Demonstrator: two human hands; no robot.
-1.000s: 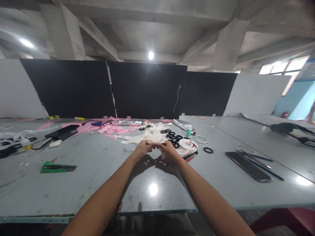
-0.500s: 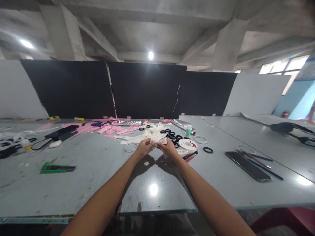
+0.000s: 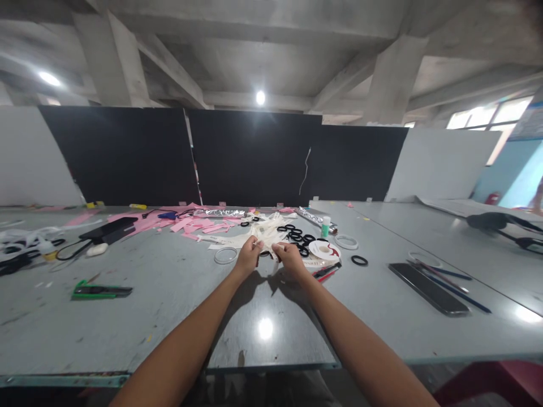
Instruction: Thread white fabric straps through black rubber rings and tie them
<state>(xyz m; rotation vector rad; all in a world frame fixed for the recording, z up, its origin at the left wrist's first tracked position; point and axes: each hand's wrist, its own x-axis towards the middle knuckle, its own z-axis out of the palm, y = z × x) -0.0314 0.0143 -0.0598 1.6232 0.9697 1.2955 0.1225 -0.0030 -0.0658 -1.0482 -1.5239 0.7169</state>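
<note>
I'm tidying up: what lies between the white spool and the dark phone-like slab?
In the head view, one black ring lies flat on the table between the white spool and the dark phone-like slab.

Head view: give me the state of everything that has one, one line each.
Left hand, closed on cream ribbon
Right hand, closed on the same ribbon
Ribbon spool, lying flat
Black rings, loosely heaped
Green-and-white glue stick, standing upright
Green utility knife, lying flat; blade position unclear
Smartphone, lying flat
Pink strips, scattered
</note>
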